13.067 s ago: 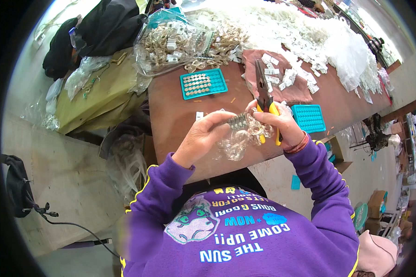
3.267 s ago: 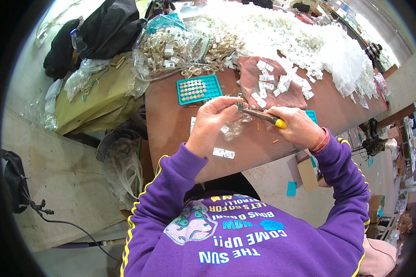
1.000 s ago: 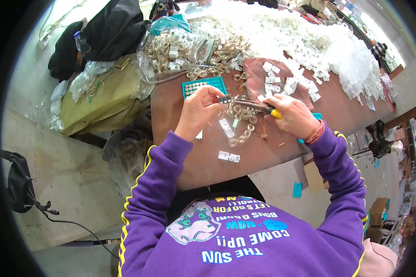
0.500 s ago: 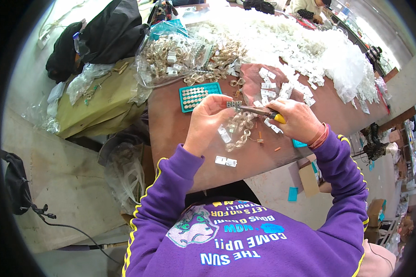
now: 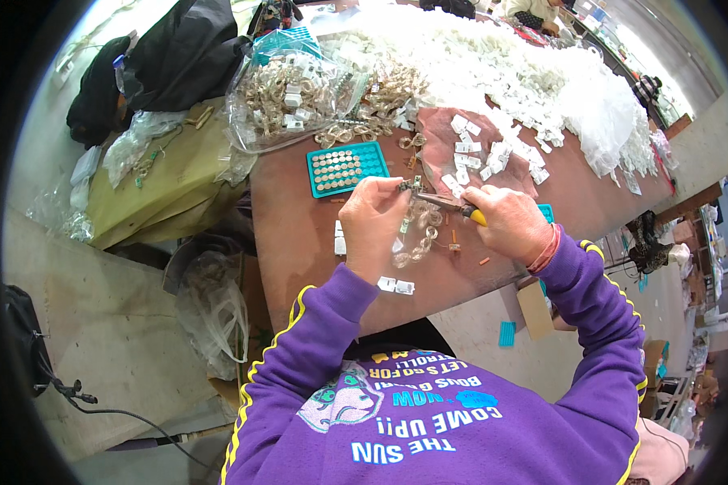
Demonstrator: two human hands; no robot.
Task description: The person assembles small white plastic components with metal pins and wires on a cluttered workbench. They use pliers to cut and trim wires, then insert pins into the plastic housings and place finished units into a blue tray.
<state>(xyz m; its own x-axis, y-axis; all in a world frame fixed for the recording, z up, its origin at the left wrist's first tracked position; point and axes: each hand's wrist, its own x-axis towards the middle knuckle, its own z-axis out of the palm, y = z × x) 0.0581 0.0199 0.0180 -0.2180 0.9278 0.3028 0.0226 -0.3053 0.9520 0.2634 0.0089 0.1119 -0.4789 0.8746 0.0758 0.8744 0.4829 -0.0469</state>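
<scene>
My left hand pinches a small dark green strip of circuit-board pieces above the brown table. From the right, my right hand is closed round a pair of pliers with yellow and black handles. The plier tips meet the strip beside my left fingertips; whether the jaws grip it cannot be made out. Below the pliers lies a loose coil of clear-coated wire. Two white plastic pieces lie by the near edge. A teal tray with rows of round silvery discs sits beyond my left hand.
A large heap of white plastic parts covers the far side. Bundled wire coils in a clear bag lie at the far left. White pieces rest on a reddish cloth. Another person's hand shows at the far right.
My left hand has turned and the board strip shows at a different angle. The pliers' tips have shifted slightly left with my right hand. The whole view has shifted a little.
</scene>
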